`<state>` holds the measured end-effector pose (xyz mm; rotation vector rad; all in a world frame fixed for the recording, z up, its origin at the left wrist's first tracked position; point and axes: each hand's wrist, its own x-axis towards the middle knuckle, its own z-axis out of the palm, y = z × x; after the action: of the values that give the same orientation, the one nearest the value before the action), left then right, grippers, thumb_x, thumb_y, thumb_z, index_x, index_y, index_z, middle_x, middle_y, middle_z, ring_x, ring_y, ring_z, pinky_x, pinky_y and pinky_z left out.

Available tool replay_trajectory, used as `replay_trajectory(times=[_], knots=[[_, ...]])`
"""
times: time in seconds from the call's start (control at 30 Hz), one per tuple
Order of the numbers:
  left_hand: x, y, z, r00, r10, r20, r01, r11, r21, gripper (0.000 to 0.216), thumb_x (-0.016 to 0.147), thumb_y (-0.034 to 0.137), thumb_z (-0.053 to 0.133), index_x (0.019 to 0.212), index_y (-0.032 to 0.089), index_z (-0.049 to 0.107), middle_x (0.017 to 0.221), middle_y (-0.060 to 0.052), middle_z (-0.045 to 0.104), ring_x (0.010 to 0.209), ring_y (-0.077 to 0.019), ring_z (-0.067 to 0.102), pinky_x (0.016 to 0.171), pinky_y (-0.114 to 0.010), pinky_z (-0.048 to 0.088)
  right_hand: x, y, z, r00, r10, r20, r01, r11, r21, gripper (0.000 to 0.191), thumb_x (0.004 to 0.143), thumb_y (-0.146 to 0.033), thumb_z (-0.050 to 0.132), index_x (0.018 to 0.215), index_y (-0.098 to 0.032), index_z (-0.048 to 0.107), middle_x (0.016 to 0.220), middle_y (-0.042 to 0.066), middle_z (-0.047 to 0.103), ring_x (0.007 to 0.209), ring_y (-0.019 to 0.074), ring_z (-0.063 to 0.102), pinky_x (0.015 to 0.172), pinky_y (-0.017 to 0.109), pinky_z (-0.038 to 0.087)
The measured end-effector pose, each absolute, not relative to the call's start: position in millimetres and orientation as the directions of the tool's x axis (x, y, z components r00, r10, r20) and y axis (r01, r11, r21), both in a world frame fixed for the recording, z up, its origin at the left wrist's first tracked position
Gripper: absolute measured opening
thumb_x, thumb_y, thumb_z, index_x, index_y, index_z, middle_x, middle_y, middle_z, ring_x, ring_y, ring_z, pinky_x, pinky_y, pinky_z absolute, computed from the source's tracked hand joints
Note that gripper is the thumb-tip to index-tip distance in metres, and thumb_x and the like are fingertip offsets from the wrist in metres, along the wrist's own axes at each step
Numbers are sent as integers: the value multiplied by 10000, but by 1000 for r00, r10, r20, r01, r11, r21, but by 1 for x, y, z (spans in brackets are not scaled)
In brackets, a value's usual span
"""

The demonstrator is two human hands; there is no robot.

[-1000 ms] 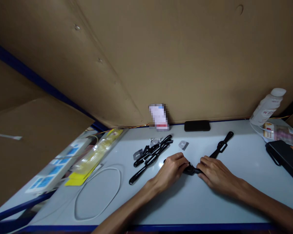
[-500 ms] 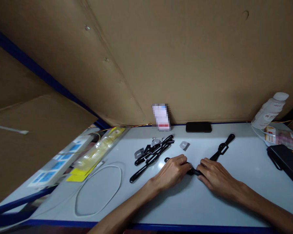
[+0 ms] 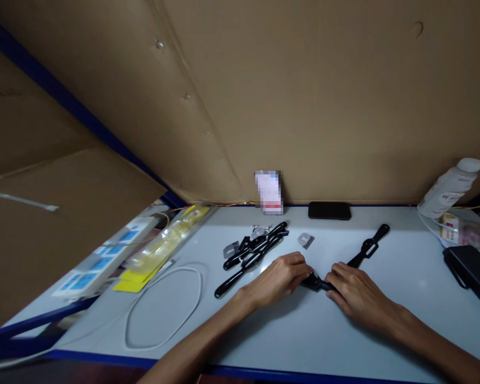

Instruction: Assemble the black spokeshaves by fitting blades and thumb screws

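While I'm watching from afar, the left hand [image 3: 286, 273] is pinching a black tool [image 3: 312, 282] near its middle, fingers closed, and the right hand [image 3: 354, 288] is curling shut around its right handle, probably bracing it against twisting. It's sitting mid-table [image 3: 296, 341], with the knuckles hiding much of it. Another black bar [image 3: 370, 247] is lying just beyond the right hand, kinda crowding it. A pile of black tools [image 3: 258, 246] is resting farther left, a grey plate [image 3: 305, 240] is lying on the far side, and a white cable [image 3: 200, 298] is looping near left.
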<state>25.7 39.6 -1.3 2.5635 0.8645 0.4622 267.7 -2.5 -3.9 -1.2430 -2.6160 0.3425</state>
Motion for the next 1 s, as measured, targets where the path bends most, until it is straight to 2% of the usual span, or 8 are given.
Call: replay_trajectory(times=[0.17, 0.37, 0.57, 0.67, 0.77, 0.9, 1.0], knots=[[29, 37, 2, 728, 667, 160, 558, -711, 427, 164, 1003, 121, 519, 943, 159, 668, 888, -55, 642, 823, -194, 600, 717, -289, 465, 268, -2, -5, -622, 777, 96, 728, 619, -295, 54, 921, -147, 681, 933, -172, 635, 959, 50, 634, 888, 220, 611, 766, 333, 460], [34, 35, -1, 640, 744, 190, 582, -631, 513, 140, 960, 67, 551, 928, 173, 636, 873, -23, 623, 785, -166, 589, 714, -269, 453, 268, -2, -5, -629, 774, 77, 727, 620, -295, 38, 927, -149, 676, 936, -164, 644, 956, 58, 640, 889, 228, 624, 759, 341, 474], [38, 32, -7, 734, 626, 263, 534, -772, 345, 211, 1029, 123, 455, 878, 165, 595, 852, -45, 606, 804, -193, 553, 701, -294, 439, 268, 0, -5, -629, 775, 64, 731, 617, -292, 53, 922, -146, 682, 968, -159, 658, 971, 68, 648, 909, 233, 633, 785, 349, 488], [36, 31, -2, 805, 540, 247, 486, -838, 248, 240, 1022, 91, 434, 846, 167, 578, 831, -45, 598, 784, -197, 519, 683, -308, 420, 268, 0, -6, -628, 776, 60, 731, 614, -299, 48, 925, -146, 674, 966, -164, 657, 968, 66, 644, 915, 238, 634, 780, 348, 486], [35, 31, 4, 818, 523, 237, 495, -852, 172, 242, 991, 43, 437, 838, 167, 579, 846, -49, 590, 792, -202, 504, 689, -318, 412, 268, -1, -6, -625, 778, 60, 731, 611, -305, 40, 932, -149, 663, 967, -167, 656, 976, 68, 641, 909, 238, 633, 769, 345, 479], [35, 31, 4, 806, 556, 203, 523, -829, 196, 248, 974, 12, 440, 850, 165, 591, 794, -28, 577, 749, -182, 503, 641, -302, 390, 268, -1, -5, -631, 774, 54, 726, 614, -309, 30, 935, -149, 660, 958, -167, 653, 967, 63, 637, 903, 234, 629, 763, 339, 469], [35, 32, 0, 814, 546, 198, 510, -835, 204, 244, 1000, 58, 446, 835, 165, 590, 790, -31, 592, 750, -180, 516, 641, -295, 398, 268, -2, -5, -627, 777, 57, 729, 611, -310, 30, 930, -146, 666, 943, -168, 651, 955, 59, 636, 892, 231, 627, 752, 336, 462]])
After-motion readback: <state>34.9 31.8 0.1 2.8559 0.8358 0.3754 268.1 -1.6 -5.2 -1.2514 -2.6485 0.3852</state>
